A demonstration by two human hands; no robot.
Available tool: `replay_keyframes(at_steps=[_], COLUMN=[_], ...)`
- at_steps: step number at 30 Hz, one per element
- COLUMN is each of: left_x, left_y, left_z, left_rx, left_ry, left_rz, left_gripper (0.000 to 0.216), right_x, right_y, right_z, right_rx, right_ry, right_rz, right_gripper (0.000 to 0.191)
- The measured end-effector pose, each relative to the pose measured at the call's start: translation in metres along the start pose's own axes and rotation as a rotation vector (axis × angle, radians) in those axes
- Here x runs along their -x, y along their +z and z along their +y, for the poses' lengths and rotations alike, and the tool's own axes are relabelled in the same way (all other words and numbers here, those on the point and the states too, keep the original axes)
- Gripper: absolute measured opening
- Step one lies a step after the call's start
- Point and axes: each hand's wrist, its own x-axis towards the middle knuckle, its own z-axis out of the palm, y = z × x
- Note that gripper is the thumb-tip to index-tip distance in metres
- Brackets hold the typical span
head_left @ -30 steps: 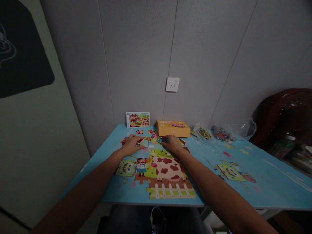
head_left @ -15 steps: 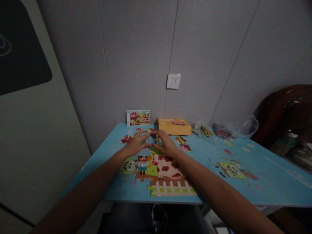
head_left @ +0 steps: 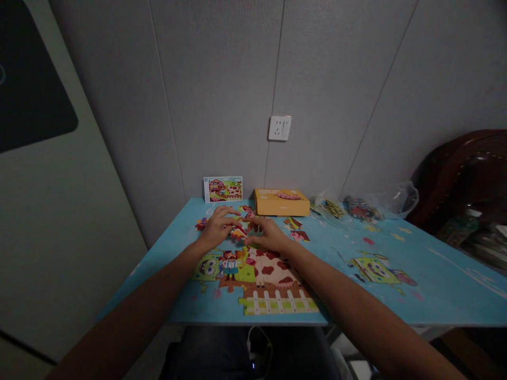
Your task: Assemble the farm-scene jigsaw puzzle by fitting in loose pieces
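Note:
A red, white and yellow puzzle piece (head_left: 238,233) is at the fingertips of my left hand (head_left: 216,230), its thumb and fingers closed on the upper edge. Opposite it, my right hand (head_left: 270,235) is curved with thumb and index finger apart, close to the same piece. A greenish patch shows through that gap, partly hidden by the fingers. Nearer me lies a joined part of the puzzle (head_left: 277,269), with a spotted cow, a farmer and a white fence. My right forearm covers its right side.
A picture card (head_left: 223,189) leans on the wall, left of a yellow box (head_left: 282,202). Loose pieces (head_left: 299,236) lie right of my right hand, another (head_left: 201,224) left of my left. Clear plastic bags (head_left: 332,207) lie at the back right. A bottle (head_left: 469,221) stands beyond the table's right edge.
My hands have drawn apart slightly, the left moving left. The red, white and yellow piece now shows between them. The view has shifted a little.

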Motion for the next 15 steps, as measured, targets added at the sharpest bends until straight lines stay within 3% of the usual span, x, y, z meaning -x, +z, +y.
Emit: replay_keyframes(at_steps=[3,7,15], left_x=[0.001,0.002,0.004], left_y=[0.002,0.006,0.012], left_z=[0.001,0.002,0.004], left_rx=[0.023,0.053,0.107], left_ry=[-0.013,-0.037,0.001], left_rz=[0.014,-0.089,-0.156], left_gripper=[0.032,0.033,0.039], right_x=[0.000,-0.001,0.002], right_y=[0.001,0.004,0.004], right_z=[-0.002,0.002,0.009], right_rx=[-0.006,0.084,0.096], right_ry=[0.002,0.041,0.100], right_rz=[-0.066,-0.042,-0.001], right_gripper=[0.050,0.024,0.018])
